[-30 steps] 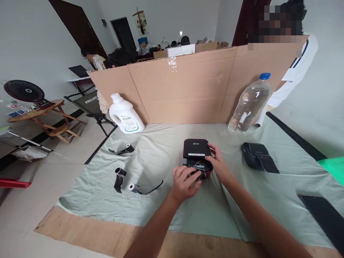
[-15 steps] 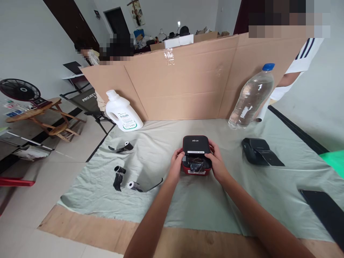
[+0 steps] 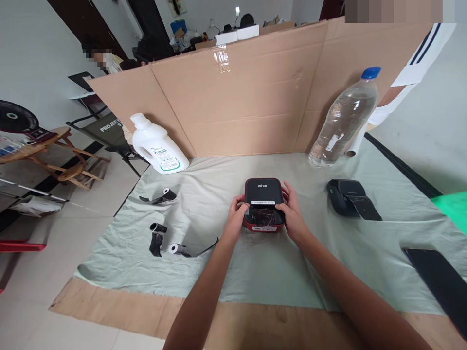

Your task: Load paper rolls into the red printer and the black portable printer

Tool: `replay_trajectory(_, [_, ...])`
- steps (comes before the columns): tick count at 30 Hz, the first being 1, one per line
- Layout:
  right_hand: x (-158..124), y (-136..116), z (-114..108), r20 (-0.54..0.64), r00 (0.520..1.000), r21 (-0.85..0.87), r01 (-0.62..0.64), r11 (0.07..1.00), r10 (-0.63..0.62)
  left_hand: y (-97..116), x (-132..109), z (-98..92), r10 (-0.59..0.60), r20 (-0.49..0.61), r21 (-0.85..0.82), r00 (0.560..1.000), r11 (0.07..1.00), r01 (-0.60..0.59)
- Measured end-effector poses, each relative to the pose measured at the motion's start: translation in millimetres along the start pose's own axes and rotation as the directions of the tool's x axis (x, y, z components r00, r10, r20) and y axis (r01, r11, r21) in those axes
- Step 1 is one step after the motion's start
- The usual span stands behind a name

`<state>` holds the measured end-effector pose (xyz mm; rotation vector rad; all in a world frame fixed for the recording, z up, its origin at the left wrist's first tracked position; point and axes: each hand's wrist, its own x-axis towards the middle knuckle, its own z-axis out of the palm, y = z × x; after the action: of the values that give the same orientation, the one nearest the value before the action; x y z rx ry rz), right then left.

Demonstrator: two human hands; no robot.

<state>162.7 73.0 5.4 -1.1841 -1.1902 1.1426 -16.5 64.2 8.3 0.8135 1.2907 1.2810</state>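
Observation:
A small label printer (image 3: 263, 190) with a black lid and red lower body rests on the cloth in front of me. A dark, glossy strip (image 3: 265, 217) lies at its front. My left hand (image 3: 236, 217) holds the printer's left side, thumb at the front corner of the lid. On the opposite side my right hand (image 3: 292, 214) grips it the same way, its thumb on the lid's right front edge. The far fingers of both hands are partly hidden behind the body.
Left on the cloth are small rolls with dark tails (image 3: 169, 194), (image 3: 158, 227), (image 3: 177, 248). A white jug (image 3: 159, 148) and a water bottle (image 3: 343, 124) stand by a cardboard screen (image 3: 241, 107). To the right lie a black device (image 3: 348, 197) and a phone (image 3: 436, 279). A person stands behind the screen.
The printer's lid sits lower, and the dark gap beneath its front edge has narrowed. Both hands keep their hold. The whole view has shifted slightly with my head.

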Motion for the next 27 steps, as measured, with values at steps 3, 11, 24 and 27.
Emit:
replay_trajectory(3, [0.0, 2.1, -0.6, 0.004, 1.0, 0.03, 0.013, 0.999, -0.013, -1.2, -1.4, 1.6, 0.01, 0.003, 0.0, 1.0, 1.0, -0.01])
replay_trajectory(11, [-5.3, 45.1, -6.7, -0.102, 0.995, 0.185, 0.023, 0.982, -0.004, 35.9, 6.0, -41.2, 0.374, -0.145, 0.328, 0.916, 0.892, -0.312])
replay_trajectory(24, [-7.4, 44.4, -5.3, -0.132, 0.99, 0.108, 0.068, 0.992, -0.054, 124.5, 80.6, -229.6, 0.241, -0.251, 0.968, 0.938, 0.066, 0.242])
replay_trajectory(27, [-8.5, 41.1, -4.9, -0.14, 0.989, 0.118, 0.058, 0.991, -0.041, 122.9, 62.4, -231.9, 0.194, -0.152, 0.988, 0.969, 0.018, 0.151])
